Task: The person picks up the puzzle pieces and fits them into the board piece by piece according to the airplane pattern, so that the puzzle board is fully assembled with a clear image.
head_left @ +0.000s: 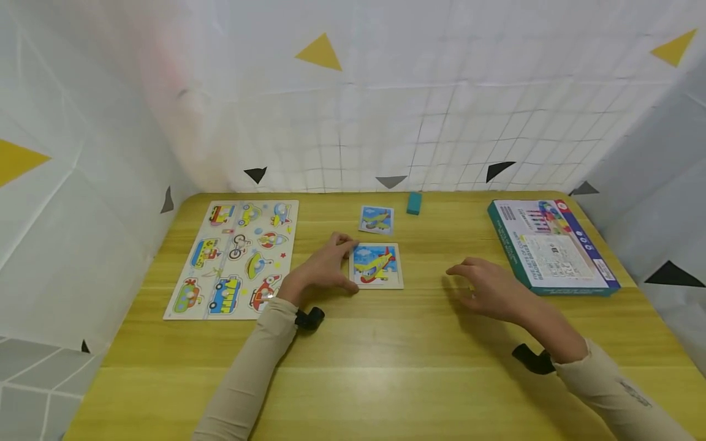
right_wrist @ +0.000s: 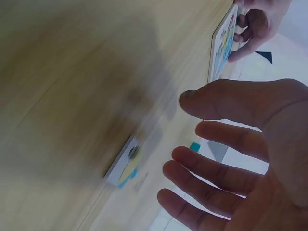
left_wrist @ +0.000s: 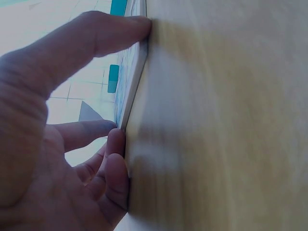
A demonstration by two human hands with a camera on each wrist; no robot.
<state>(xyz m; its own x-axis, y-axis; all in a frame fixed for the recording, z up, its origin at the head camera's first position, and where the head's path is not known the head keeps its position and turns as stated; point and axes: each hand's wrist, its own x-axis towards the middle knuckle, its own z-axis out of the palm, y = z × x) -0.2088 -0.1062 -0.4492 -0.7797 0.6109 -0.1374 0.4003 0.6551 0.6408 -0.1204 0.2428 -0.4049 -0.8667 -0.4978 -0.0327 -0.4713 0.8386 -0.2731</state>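
Note:
A small framed jigsaw puzzle [head_left: 377, 266] with a yellow and red airplane lies flat mid-table. My left hand [head_left: 325, 266] holds it by the left side, thumb at the near corner and index finger at the far one. To the right, my right hand [head_left: 493, 291] hovers over the table with fingers loosely spread and nothing in them. In the right wrist view, a loose puzzle piece [right_wrist: 122, 166] with yellow and blue on it lies on the wood below that hand. The head view mostly hides this piece behind the hand.
Behind the puzzle lie an airplane picture card [head_left: 377, 220] and a teal block [head_left: 413, 203]. A vehicle peg board [head_left: 231, 260] sits at the left, close to my left forearm. At the right is a flat game box [head_left: 554, 248]. White sheeting [head_left: 386, 110] encloses the table.

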